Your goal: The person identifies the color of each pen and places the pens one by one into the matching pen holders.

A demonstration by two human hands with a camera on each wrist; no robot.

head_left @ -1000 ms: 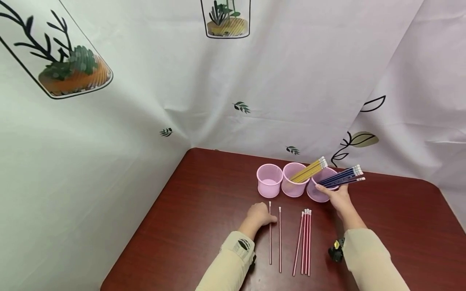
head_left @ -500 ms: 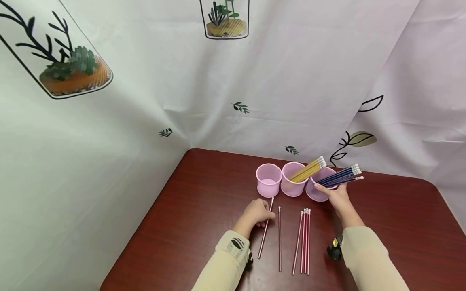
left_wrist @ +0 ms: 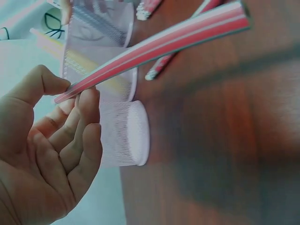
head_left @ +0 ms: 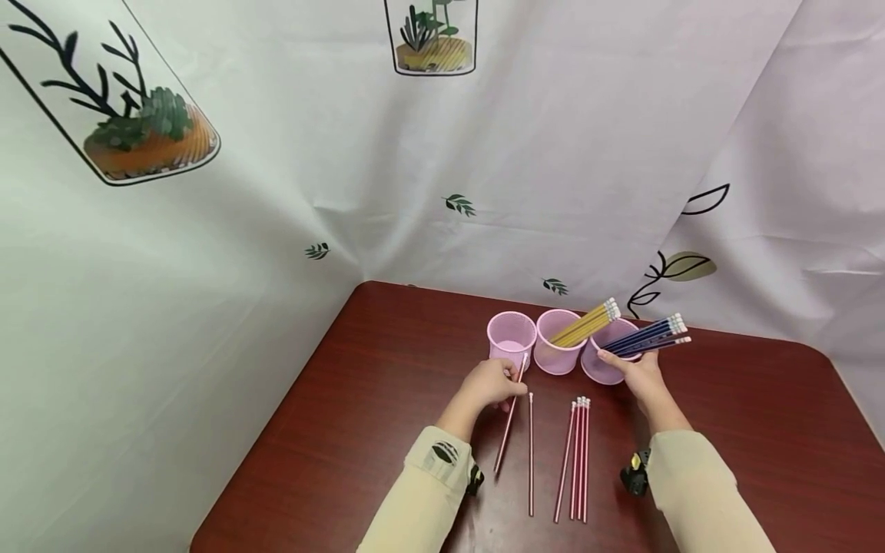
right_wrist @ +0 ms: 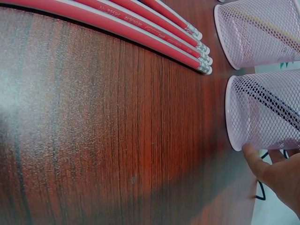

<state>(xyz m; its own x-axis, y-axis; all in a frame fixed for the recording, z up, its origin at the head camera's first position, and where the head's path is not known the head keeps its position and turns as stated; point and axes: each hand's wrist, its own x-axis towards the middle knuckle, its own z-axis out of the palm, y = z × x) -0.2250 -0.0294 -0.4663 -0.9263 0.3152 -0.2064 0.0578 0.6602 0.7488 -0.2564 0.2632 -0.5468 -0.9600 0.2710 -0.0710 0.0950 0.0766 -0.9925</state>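
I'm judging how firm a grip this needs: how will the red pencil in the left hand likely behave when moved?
The red pencil is probably stiff: it runs straight in the head view though the left hand pinches it nearer one end. It looks slim, so likely light. With most of its length beyond the pinch, it may swivel.

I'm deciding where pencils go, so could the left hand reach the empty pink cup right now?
Likely yes: the left hand, pinching a red-and-white striped pencil, is just in front of the empty pink mesh cup, and nothing visible blocks its open top.
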